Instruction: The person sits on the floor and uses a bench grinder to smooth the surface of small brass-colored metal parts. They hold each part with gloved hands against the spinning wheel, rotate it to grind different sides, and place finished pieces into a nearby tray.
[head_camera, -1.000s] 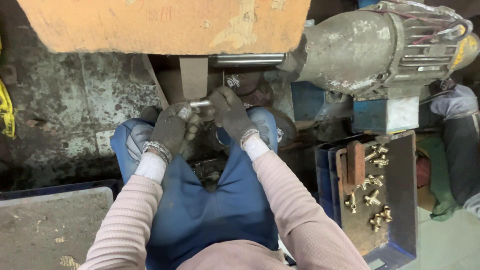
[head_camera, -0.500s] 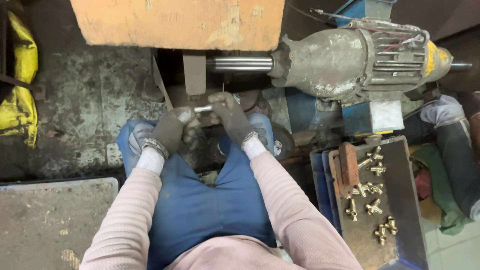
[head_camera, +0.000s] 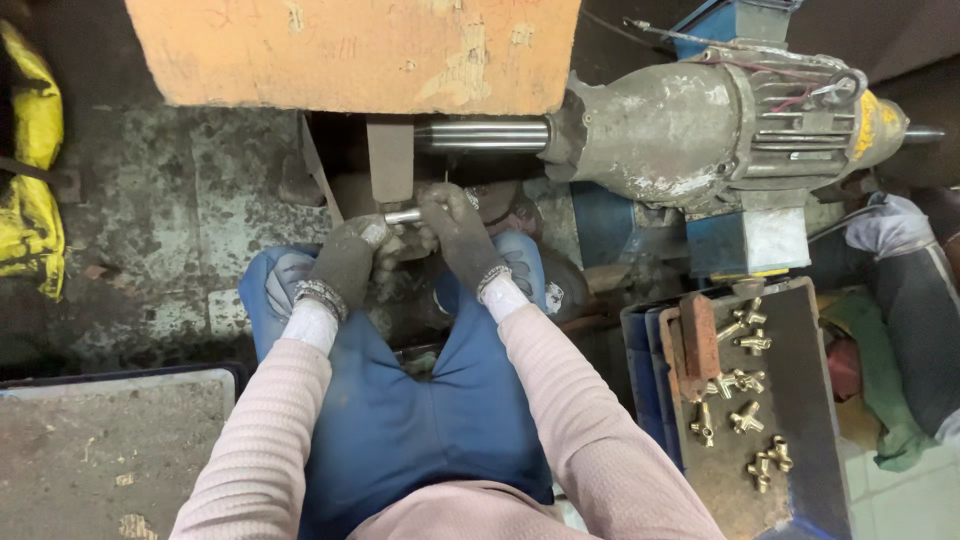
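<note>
Gripping a short metal rod (head_camera: 403, 214) from both sides, the left hand (head_camera: 347, 262) and right hand (head_camera: 457, 232), each in a dark grimy glove, sit just above the middle of the head view, fingers curled shut around the piece. The rod lies level beneath a steel shaft (head_camera: 482, 134) that runs from the grey motor (head_camera: 690, 130) at upper right to the orange board (head_camera: 350, 50) across the top. Compared with half a second ago, the hands keep the same clasp in the same spot under the shaft; only the framing has drifted slightly. At lower right, brass fittings (head_camera: 745, 378) lie scattered on a dark tray (head_camera: 800, 420), as before.
</note>
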